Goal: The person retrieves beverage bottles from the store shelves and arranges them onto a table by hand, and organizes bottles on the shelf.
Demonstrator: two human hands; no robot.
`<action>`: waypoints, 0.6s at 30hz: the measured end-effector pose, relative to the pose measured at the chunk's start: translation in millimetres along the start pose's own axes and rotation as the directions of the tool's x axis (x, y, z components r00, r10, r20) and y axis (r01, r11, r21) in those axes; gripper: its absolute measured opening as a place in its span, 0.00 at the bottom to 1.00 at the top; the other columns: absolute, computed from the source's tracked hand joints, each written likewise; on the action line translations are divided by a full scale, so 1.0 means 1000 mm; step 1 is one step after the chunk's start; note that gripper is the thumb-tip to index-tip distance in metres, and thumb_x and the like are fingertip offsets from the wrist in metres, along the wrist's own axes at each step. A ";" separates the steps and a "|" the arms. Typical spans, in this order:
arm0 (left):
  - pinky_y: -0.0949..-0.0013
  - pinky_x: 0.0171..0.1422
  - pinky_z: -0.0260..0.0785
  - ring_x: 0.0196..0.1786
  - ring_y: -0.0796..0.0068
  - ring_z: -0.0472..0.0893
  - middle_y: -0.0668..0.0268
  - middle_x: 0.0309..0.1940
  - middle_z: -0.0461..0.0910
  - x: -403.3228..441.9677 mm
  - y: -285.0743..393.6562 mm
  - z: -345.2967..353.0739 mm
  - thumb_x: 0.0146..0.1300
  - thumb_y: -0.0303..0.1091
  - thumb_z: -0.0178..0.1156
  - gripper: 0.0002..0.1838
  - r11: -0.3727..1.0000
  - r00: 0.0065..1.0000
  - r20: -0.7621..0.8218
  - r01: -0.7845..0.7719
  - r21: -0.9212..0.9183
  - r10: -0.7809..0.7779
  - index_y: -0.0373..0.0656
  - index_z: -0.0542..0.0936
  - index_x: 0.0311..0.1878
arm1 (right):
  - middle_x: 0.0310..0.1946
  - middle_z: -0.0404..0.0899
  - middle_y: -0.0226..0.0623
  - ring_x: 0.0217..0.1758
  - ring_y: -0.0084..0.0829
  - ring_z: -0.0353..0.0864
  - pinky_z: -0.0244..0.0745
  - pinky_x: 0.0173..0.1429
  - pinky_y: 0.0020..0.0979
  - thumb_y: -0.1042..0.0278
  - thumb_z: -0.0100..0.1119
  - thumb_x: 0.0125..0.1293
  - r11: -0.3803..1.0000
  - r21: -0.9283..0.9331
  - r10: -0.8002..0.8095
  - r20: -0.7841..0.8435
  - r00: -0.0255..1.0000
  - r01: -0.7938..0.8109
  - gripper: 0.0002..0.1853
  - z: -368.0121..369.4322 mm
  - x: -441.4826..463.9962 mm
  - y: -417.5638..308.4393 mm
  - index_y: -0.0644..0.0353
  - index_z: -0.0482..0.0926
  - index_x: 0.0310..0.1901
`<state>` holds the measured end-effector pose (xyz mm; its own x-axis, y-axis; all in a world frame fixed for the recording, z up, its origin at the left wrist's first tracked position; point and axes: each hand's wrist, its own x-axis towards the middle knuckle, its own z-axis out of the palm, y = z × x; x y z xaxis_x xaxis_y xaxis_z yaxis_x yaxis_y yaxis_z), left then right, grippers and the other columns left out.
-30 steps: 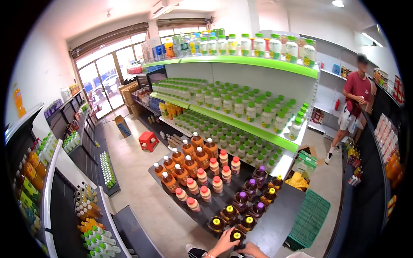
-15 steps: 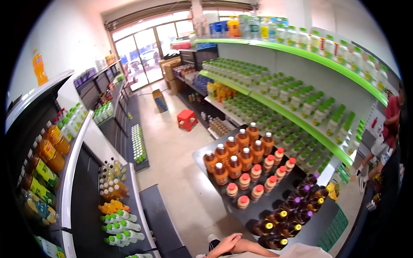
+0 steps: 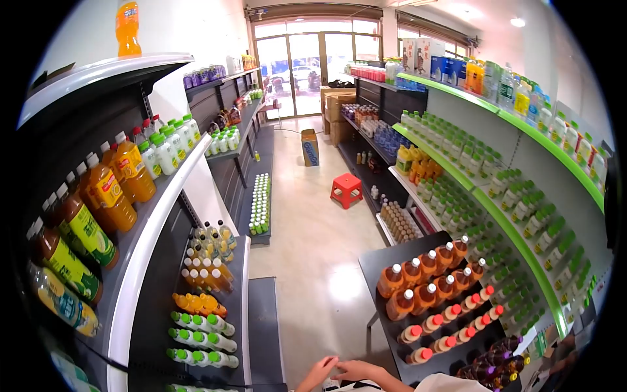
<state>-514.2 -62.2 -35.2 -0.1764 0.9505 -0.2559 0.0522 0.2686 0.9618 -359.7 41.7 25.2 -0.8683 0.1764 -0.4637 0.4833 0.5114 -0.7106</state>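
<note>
My left hand [image 3: 319,374] and my right hand [image 3: 358,371] are close together at the bottom edge, fingertips meeting or nearly so. Both look loosely open, and nothing shows in them. Right of them stands a dark table [image 3: 369,262]. Upon it are rows of amber bottles with white caps [image 3: 400,304], then small pale bottles with red caps [image 3: 432,324]. Dark bottles with purple and yellow caps [image 3: 486,371] stand at its near right end, partly cut off by my clothing.
A red stool [image 3: 346,190] and an upright carton [image 3: 309,147] stand on the aisle floor. Shelves of drinks line the left [image 3: 140,261], and a green-edged shelf [image 3: 483,189] with many green-capped bottles runs along the right. Glass doors [image 3: 305,72] are at the far end.
The view has swung left towards the aisle and doors. My hands have left the dark bottle they were touching and come together. The person in red is out of view.
</note>
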 end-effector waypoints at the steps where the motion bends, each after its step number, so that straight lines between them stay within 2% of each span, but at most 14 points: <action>1: 0.69 0.62 0.69 0.56 0.71 0.79 0.59 0.52 0.83 0.007 0.000 -0.004 0.76 0.45 0.51 0.22 1.000 1.000 0.022 0.019 0.000 -0.019 0.35 0.79 0.59 | 0.62 0.75 0.52 0.62 0.53 0.76 0.71 0.63 0.45 0.39 0.55 0.69 1.000 0.028 0.001 0.025 1.000 -0.002 0.35 -0.012 0.005 0.000 0.55 0.66 0.69; 3: 0.70 0.63 0.69 0.56 0.71 0.80 0.59 0.52 0.83 0.027 0.001 -0.010 0.77 0.43 0.50 0.22 0.995 0.995 0.053 0.081 0.064 -0.085 0.35 0.79 0.59 | 0.58 0.78 0.54 0.59 0.53 0.78 0.72 0.61 0.45 0.39 0.54 0.69 0.998 0.064 -0.012 0.058 0.998 0.008 0.34 -0.030 0.024 0.015 0.58 0.69 0.66; 5: 0.69 0.62 0.69 0.55 0.71 0.80 0.59 0.52 0.83 0.055 -0.013 -0.014 0.77 0.43 0.49 0.21 0.997 0.994 0.077 0.081 0.012 -0.081 0.35 0.79 0.58 | 0.55 0.79 0.55 0.57 0.53 0.79 0.73 0.59 0.45 0.38 0.53 0.69 0.995 0.092 -0.032 0.092 0.995 0.024 0.33 -0.035 0.047 0.039 0.60 0.71 0.63; 7: 0.68 0.60 0.70 0.53 0.70 0.81 0.58 0.50 0.84 0.090 -0.017 -0.023 0.77 0.42 0.48 0.21 0.996 0.992 0.089 0.085 -0.002 -0.084 0.35 0.79 0.57 | 0.51 0.81 0.56 0.54 0.53 0.80 0.73 0.57 0.45 0.37 0.53 0.69 0.990 0.136 -0.055 0.061 0.997 0.046 0.34 -0.055 0.067 0.056 0.62 0.73 0.61; 10: 0.66 0.56 0.71 0.49 0.68 0.82 0.55 0.47 0.84 0.159 0.022 -0.046 0.77 0.43 0.48 0.21 0.980 0.979 0.159 0.098 0.176 -0.126 0.34 0.78 0.56 | 0.50 0.81 0.56 0.53 0.54 0.80 0.73 0.58 0.45 0.37 0.53 0.69 0.986 0.165 -0.031 0.003 1.000 0.031 0.34 -0.099 0.107 0.085 0.63 0.73 0.60; 11: 0.64 0.51 0.72 0.44 0.65 0.82 0.53 0.43 0.84 0.188 0.029 -0.055 0.77 0.46 0.47 0.23 0.970 0.977 0.203 0.013 0.245 -0.064 0.32 0.78 0.53 | 0.50 0.81 0.56 0.53 0.54 0.80 0.73 0.57 0.46 0.38 0.55 0.69 0.995 0.103 0.003 -0.011 1.000 -0.002 0.33 -0.113 0.127 0.095 0.63 0.74 0.59; 12: 0.64 0.52 0.72 0.46 0.66 0.82 0.54 0.44 0.84 0.214 0.037 -0.060 0.76 0.47 0.48 0.24 0.944 0.979 0.192 0.000 0.329 -0.067 0.32 0.78 0.53 | 0.57 0.79 0.54 0.59 0.52 0.78 0.71 0.62 0.42 0.40 0.55 0.71 0.995 0.099 -0.002 0.023 1.000 -0.001 0.35 -0.134 0.143 0.110 0.62 0.70 0.66; 14: 0.66 0.54 0.72 0.49 0.67 0.82 0.55 0.45 0.84 0.261 0.081 -0.077 0.76 0.50 0.50 0.25 0.868 0.982 0.168 -0.004 0.496 -0.091 0.34 0.80 0.52 | 0.58 0.79 0.53 0.59 0.52 0.78 0.72 0.62 0.42 0.44 0.56 0.71 0.969 0.224 -0.064 -0.165 0.984 0.100 0.32 -0.166 0.172 0.130 0.61 0.70 0.66; 15: 0.61 0.49 0.73 0.43 0.60 0.82 0.52 0.40 0.84 0.288 0.094 -0.088 0.75 0.52 0.48 0.26 0.923 0.978 0.207 -0.055 0.382 -0.028 0.34 0.80 0.48 | 0.55 0.80 0.53 0.57 0.50 0.80 0.72 0.60 0.43 0.43 0.57 0.70 0.958 0.271 -0.038 -0.210 0.977 0.095 0.32 -0.188 0.180 0.127 0.61 0.72 0.63; 17: 0.62 0.44 0.72 0.36 0.61 0.79 0.53 0.35 0.82 0.334 0.145 -0.110 0.75 0.53 0.48 0.27 0.969 0.955 0.295 -0.038 0.244 -0.037 0.34 0.79 0.48 | 0.50 0.82 0.53 0.53 0.48 0.82 0.74 0.57 0.45 0.41 0.59 0.67 0.924 0.375 0.035 -0.280 0.959 0.076 0.31 -0.252 0.184 0.103 0.61 0.75 0.58; 18: 0.62 0.44 0.72 0.36 0.62 0.79 0.54 0.34 0.82 0.352 0.156 -0.116 0.75 0.53 0.49 0.26 0.950 0.963 0.262 -0.026 0.311 -0.059 0.35 0.80 0.47 | 0.50 0.82 0.52 0.53 0.48 0.82 0.74 0.57 0.44 0.41 0.59 0.68 0.943 0.316 0.012 -0.342 0.940 0.103 0.30 -0.266 0.194 0.107 0.61 0.76 0.58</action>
<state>-682.3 296.2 35.9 0.0845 0.9407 -0.3287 0.3601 0.2787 0.8903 -505.7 354.3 0.2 -0.8480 0.4598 -0.2634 0.4022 0.2348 -0.8849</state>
